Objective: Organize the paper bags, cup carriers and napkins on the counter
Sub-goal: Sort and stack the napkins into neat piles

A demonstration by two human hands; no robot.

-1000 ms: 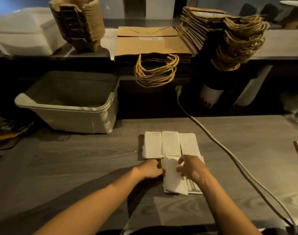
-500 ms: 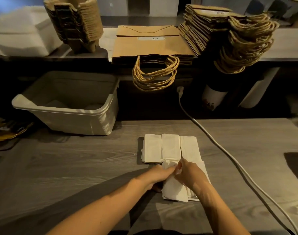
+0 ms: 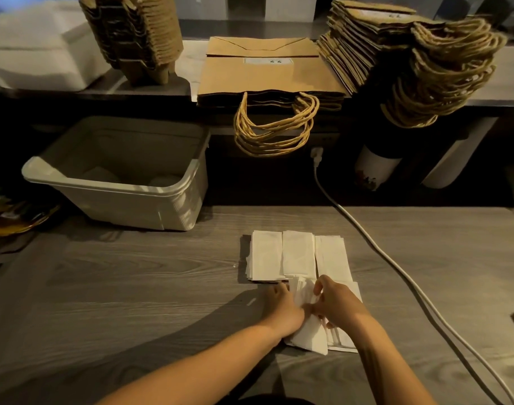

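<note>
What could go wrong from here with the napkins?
Both hands, left and right, are pinching the front napkins, which already lie askew, so they may crumple or fan out. The three neat stacks touch that pile; a nudge could shift them. The cable runs close by and could snag the right forearm.

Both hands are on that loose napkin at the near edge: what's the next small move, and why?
Probably square up the loose napkin held by the left hand and right hand, then set it with the three neat stacks just beyond; it lies skewed while they sit aligned.
</note>
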